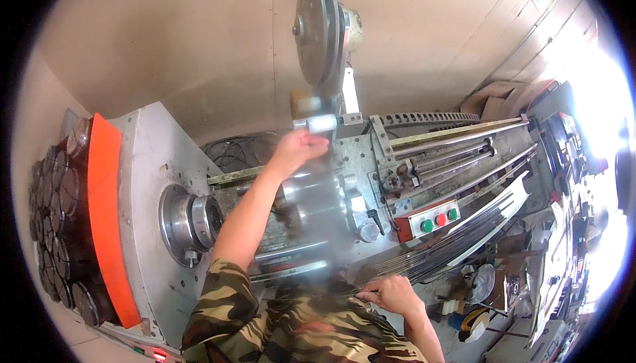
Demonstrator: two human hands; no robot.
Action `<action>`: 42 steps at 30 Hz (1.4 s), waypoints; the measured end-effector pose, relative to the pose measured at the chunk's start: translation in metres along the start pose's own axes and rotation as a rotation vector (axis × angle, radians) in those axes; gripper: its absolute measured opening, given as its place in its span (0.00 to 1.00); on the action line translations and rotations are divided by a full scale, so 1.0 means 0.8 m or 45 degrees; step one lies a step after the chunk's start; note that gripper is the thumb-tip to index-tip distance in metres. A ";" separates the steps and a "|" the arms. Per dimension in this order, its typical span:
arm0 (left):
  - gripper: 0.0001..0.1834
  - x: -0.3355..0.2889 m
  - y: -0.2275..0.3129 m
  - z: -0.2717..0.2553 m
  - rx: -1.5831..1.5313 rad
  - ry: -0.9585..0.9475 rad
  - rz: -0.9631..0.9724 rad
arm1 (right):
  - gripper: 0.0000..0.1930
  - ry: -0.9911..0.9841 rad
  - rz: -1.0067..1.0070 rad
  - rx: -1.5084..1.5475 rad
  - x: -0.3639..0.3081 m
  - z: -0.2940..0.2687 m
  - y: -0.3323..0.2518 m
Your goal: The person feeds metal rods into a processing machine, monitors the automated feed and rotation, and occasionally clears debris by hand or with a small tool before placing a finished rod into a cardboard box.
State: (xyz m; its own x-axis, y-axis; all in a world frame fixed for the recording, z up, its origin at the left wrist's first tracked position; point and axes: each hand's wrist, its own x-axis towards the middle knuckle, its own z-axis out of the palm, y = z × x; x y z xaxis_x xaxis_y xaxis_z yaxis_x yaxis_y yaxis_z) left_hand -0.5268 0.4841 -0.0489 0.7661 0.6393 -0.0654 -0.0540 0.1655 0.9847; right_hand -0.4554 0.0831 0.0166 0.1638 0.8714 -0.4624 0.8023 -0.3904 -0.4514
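A long pale tray along the machine's near edge holds thin rods. By their left ends, the right hand's fingers press together, grip unclear; the left hand's curl just below the white roller, contact unclear.

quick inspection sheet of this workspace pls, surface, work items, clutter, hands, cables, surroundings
Surface: grey machine plate, marked, with holes; mid-view is hazy
Work items: thin dark rods bunched along a pale trough; white roller below a grooved wheel
Clutter: mixed items crowded at right
Hands: left hand at the white roller, grip unclear; right hand by the rods' near ends, fingers together, hold unclear
Cables: dark cables bunched behind the machine
Surroundings: beige wall; orange panel at left; strong glare at right
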 end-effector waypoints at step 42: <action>0.11 -0.071 -0.082 0.016 -0.819 0.250 -0.583 | 0.13 0.063 -0.182 -0.163 0.003 -0.049 0.015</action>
State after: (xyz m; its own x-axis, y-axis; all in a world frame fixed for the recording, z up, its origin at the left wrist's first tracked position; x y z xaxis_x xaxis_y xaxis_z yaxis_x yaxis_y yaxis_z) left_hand -0.5590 0.4272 -0.1079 0.6784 0.5138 -0.5252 -0.1659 0.8035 0.5717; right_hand -0.4229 0.0924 0.0397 0.0689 0.9300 -0.3611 0.8852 -0.2239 -0.4077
